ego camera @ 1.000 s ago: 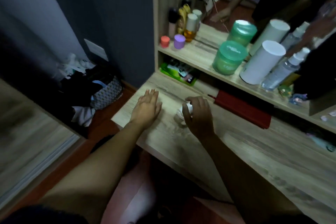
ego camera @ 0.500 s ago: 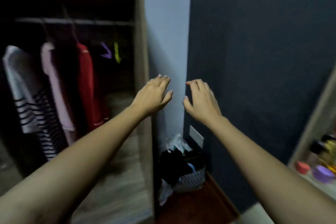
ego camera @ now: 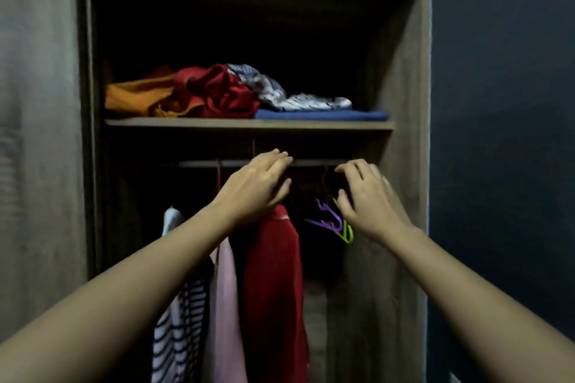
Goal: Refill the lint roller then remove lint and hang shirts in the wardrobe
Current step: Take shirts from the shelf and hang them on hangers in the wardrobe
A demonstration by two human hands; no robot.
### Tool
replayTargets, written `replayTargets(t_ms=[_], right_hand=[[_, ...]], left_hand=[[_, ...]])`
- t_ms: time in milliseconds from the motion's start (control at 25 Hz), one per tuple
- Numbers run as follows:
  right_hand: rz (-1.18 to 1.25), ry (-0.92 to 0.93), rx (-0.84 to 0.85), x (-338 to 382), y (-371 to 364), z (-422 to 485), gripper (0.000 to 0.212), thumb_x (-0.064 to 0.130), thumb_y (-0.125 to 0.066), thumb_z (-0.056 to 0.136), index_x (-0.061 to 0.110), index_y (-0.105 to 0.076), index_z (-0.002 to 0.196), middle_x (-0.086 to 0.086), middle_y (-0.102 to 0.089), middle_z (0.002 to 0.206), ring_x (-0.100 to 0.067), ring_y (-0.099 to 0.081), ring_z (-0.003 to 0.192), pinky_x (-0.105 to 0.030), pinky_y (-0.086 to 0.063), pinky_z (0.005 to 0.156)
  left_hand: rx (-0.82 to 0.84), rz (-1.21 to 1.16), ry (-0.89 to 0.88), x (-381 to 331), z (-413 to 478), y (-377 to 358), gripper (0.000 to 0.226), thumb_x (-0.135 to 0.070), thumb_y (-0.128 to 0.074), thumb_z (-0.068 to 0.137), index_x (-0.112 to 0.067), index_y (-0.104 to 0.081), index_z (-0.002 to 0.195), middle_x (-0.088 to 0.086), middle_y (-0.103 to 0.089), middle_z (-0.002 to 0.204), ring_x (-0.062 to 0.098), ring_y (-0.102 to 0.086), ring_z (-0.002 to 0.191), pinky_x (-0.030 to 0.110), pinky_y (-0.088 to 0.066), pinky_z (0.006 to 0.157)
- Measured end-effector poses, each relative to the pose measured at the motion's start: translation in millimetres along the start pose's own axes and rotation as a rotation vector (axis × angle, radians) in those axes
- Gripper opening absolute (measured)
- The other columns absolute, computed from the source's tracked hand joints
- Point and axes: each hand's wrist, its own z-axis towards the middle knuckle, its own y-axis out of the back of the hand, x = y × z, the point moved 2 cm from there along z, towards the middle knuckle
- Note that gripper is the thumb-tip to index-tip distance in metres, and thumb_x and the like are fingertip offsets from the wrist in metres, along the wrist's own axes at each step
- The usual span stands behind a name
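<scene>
- Wardrobe (ego camera: 404, 78) stands open; three shirts hang from the rail (ego camera: 314, 162): striped shirt (ego camera: 177, 323), pink shirt (ego camera: 222, 308), red shirt (ego camera: 273, 277)
- Left hand (ego camera: 258, 186) raised in front of the rail, above the red shirt, fingers nearly straight, holding nothing
- Right hand (ego camera: 368, 207) raised just right of two bare hangers, purple hanger (ego camera: 326, 218) and green hanger (ego camera: 348, 235), fingers loosely bent and apart, gripping nothing; whether the thumb touches a hanger I cannot tell
- Shelf (ego camera: 249, 124) above the rail carries a pile of crumpled and folded clothes (ego camera: 217, 93)
</scene>
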Motion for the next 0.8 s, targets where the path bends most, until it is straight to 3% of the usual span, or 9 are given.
replayTargets(t_ms=[80, 240, 360, 480, 600, 800], right_hand=[[-0.024, 0.043, -0.048, 8.4, -11.1, 47.1, 0.038, 0.025, -0.044, 0.077, 0.012, -0.054, 0.110, -0.008, -0.057, 0.106, -0.029, -0.055, 0.094, -0.037, -0.047, 0.082], [-0.082, 0.101, -0.140, 6.9, -15.8, 126.6, 0.035, 0.016, -0.057, 0.077, 0.010, -0.053, 0.112, -0.012, -0.055, 0.107, -0.032, -0.054, 0.097, -0.041, -0.046, 0.083], [-0.132, 0.108, -0.115, -1.5, -22.2, 172.8, 0.043, 0.017, -0.057, 0.080, 0.011, -0.049, 0.122, -0.010, -0.051, 0.115, -0.030, -0.050, 0.105, -0.042, -0.043, 0.087], [-0.146, 0.129, -0.023, -12.9, -29.9, 212.0, 0.053, 0.025, -0.059, 0.081, 0.016, -0.041, 0.130, -0.007, -0.045, 0.125, -0.026, -0.044, 0.115, -0.039, -0.040, 0.095], [-0.118, 0.175, 0.133, -22.2, -41.9, 241.7, 0.065, 0.030, -0.061, 0.078, 0.018, -0.035, 0.136, -0.008, -0.041, 0.132, -0.026, -0.040, 0.122, -0.040, -0.038, 0.102], [0.023, 0.102, 0.439, -34.5, -64.2, 282.7, 0.084, 0.035, -0.068, 0.070, 0.025, -0.027, 0.142, -0.012, -0.042, 0.140, -0.029, -0.042, 0.127, -0.042, -0.039, 0.104]], left_hand=[[-0.121, 0.043, -0.026, 41.5, 20.0, 13.2, 0.045, -0.029, -0.043, 0.085, -0.001, -0.060, 0.114, 0.016, -0.064, 0.117, 0.030, -0.059, 0.115, 0.038, -0.049, 0.093], [-0.315, 0.164, -0.141, 88.8, 65.9, 33.7, 0.041, -0.020, -0.048, 0.084, 0.004, -0.058, 0.116, 0.019, -0.063, 0.117, 0.033, -0.057, 0.116, 0.038, -0.045, 0.099], [-0.344, 0.303, -0.197, 106.6, 104.1, 38.6, 0.043, -0.010, -0.054, 0.076, 0.007, -0.057, 0.116, 0.023, -0.063, 0.117, 0.036, -0.058, 0.114, 0.040, -0.043, 0.099], [-0.169, 0.309, -0.152, 113.7, 145.6, 43.1, 0.059, -0.005, -0.060, 0.078, 0.004, -0.042, 0.134, 0.024, -0.046, 0.138, 0.036, -0.041, 0.132, 0.037, -0.031, 0.109], [0.104, 0.347, -0.052, 120.2, 180.8, 45.0, 0.072, -0.022, -0.059, 0.086, -0.008, -0.021, 0.146, 0.012, -0.024, 0.154, 0.025, -0.021, 0.142, 0.032, -0.019, 0.114], [0.438, 0.519, 0.139, 136.7, 215.5, 23.7, 0.084, -0.045, -0.069, 0.070, -0.019, -0.031, 0.141, 0.007, -0.049, 0.135, 0.027, -0.048, 0.122, 0.036, -0.041, 0.092]])
